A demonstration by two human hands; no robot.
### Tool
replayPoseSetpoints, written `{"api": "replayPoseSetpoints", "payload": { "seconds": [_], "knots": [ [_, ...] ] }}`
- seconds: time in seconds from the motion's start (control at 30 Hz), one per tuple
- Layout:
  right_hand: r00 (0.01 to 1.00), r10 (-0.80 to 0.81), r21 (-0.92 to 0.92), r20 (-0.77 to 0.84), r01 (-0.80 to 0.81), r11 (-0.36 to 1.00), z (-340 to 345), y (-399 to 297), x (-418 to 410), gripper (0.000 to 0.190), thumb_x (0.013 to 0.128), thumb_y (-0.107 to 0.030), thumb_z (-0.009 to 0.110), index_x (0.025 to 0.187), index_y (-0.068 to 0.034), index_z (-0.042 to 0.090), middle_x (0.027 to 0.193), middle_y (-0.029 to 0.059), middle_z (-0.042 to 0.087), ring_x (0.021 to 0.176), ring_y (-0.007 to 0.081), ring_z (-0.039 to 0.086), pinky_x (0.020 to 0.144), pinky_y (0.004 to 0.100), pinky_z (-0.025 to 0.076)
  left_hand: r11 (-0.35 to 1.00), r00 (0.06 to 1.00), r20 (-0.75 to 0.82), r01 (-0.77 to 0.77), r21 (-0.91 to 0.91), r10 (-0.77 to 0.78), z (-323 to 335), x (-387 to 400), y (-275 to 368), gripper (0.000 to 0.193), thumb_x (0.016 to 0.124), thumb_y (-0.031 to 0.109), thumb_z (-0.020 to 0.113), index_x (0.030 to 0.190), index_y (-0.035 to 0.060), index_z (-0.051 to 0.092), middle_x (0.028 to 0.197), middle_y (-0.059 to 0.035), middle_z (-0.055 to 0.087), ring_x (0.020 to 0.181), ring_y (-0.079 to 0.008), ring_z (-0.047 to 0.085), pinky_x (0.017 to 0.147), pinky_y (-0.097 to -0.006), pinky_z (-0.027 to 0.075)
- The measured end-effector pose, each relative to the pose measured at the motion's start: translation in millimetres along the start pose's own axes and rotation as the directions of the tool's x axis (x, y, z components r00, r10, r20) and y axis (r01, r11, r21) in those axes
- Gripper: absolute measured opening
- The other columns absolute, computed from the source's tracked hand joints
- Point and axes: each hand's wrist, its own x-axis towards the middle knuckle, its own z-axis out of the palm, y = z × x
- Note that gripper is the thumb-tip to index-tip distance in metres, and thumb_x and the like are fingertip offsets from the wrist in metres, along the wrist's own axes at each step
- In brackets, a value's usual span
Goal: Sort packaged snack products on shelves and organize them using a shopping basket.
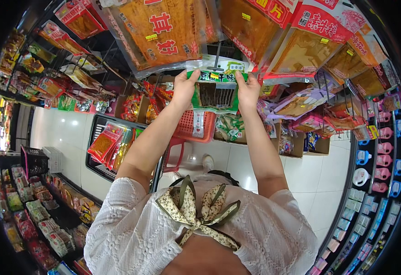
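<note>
Both my hands grip a green and white snack packet (215,96) with a clear window showing dark brown strips. My left hand (185,87) pinches its upper left edge, thumb on the front. The upper right edge is between the thumb and fingers of my right hand (248,88). A metal display hook (217,58) reaches the packet's top; whether it passes through the hang hole I cannot tell. Just above hang large flat snack packets, a brown one (159,34) with red lettering on the left and a red-topped one (310,41) on the right.
A black shopping basket (99,120) with red snack packets (107,142) stands at my left, beside a pink stool (175,154). Under the hooks are a red plastic basket (183,129) and cardboard boxes (291,137). Shelves of bottles (362,157) line the right; packaged-goods shelves (28,206) the left.
</note>
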Motion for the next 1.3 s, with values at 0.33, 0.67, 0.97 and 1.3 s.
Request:
{"api": "replayPoseSetpoints", "payload": {
  "seconds": [0.33, 0.67, 0.97, 1.3],
  "knots": [
    [1.0, 0.018, 0.043, -0.006, -0.017, 0.999, 3, 4, 2, 0.015, 0.082, -0.012, 0.063, 0.089, 0.0, 0.057, 0.077, 0.0005, 0.058, 0.069, 0.0035, 0.049, 0.062, 0.0186, 0.038, 0.998, 0.999, 0.004, 0.039, 0.051, -0.039, -6, 7, 0, 0.017, 0.087, 0.014, 0.056, 0.098, 0.0019, 0.06, 0.094, -0.0016, 0.061, 0.082, -0.0079, 0.053, 0.075, -0.0243, 0.04],
    [0.992, -0.024, -0.105, -0.122, 0.011, 0.994, -13, 45, 2, 0.039, 0.082, -0.012, 0.063, 0.113, 0.004, 0.047, 0.098, 0.0106, 0.058, 0.086, 0.0118, 0.054, 0.074, 0.0235, 0.042, 0.911, 0.995, -0.072, -0.03, 0.412, 0.066, -49, -6, -32, 0.02, 0.081, 0.012, 0.061, 0.093, -0.0029, 0.058, 0.082, -0.0087, 0.063, 0.075, -0.013, 0.057, 0.068, -0.0259, 0.045],
    [0.985, 0.17, -0.253, -0.024, -0.171, 0.952, -41, 100, -112, 0.05, 0.082, 0.0, 0.056, 0.126, 0.0, 0.035, 0.118, 0.0175, 0.047, 0.108, 0.0207, 0.047, 0.091, 0.0305, 0.038, 0.922, 0.91, -0.4, 0.243, 0.301, -0.109, -211, -169, -64, 0.013, 0.084, 0.008, 0.056, 0.093, -0.0007, 0.058, 0.08, -0.0057, 0.062, 0.074, -0.0115, 0.058, 0.068, -0.0245, 0.046],
    [0.597, 0.545, -0.485, 0.589, -0.278, 0.829, 103, 117, -249, 0.034, 0.083, -0.002, 0.055, 0.116, -0.001, 0.048, 0.102, 0.0096, 0.058, 0.088, 0.0114, 0.055, 0.077, 0.022, 0.044, 0.514, 0.755, -0.651, 0.53, 0.675, 0.076, -328, -279, -76, 0.054, 0.065, 0.011, 0.071, 0.114, 0.007, 0.049, 0.114, -0.0175, 0.05, 0.105, -0.031, 0.05, 0.086, -0.0382, 0.043]
  ]
}}
